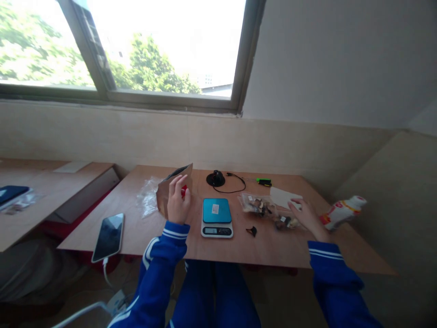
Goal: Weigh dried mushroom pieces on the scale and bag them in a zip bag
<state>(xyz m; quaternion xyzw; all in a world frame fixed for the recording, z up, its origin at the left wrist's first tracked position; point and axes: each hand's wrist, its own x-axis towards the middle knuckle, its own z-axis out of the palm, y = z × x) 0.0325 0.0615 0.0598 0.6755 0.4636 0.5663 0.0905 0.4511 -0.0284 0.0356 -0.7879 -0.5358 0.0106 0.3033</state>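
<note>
My left hand (178,200) is in front of a brown paper bag (164,197) with a red mark, its fingers loosely curved and the thumb apart. Whether the fingertips touch the bag is unclear. Over a white sheet of paper (282,197) is my right hand (309,217), thumb and forefinger apart, with no held thing visible. Beside it are two clear plastic bags, one larger (257,206) and one smaller (284,222), with dark and pale pieces inside. A kitchen scale (217,217) with a blue top sits between my hands. One dark dried piece (251,231) lies on the wood.
A white bottle (343,212) with red and yellow print stands at the right. Behind the scale are a black round stand (215,178) with a cable and a green-black tool (264,182). Crumpled plastic (149,196) and a plugged-in phone (108,237) lie left.
</note>
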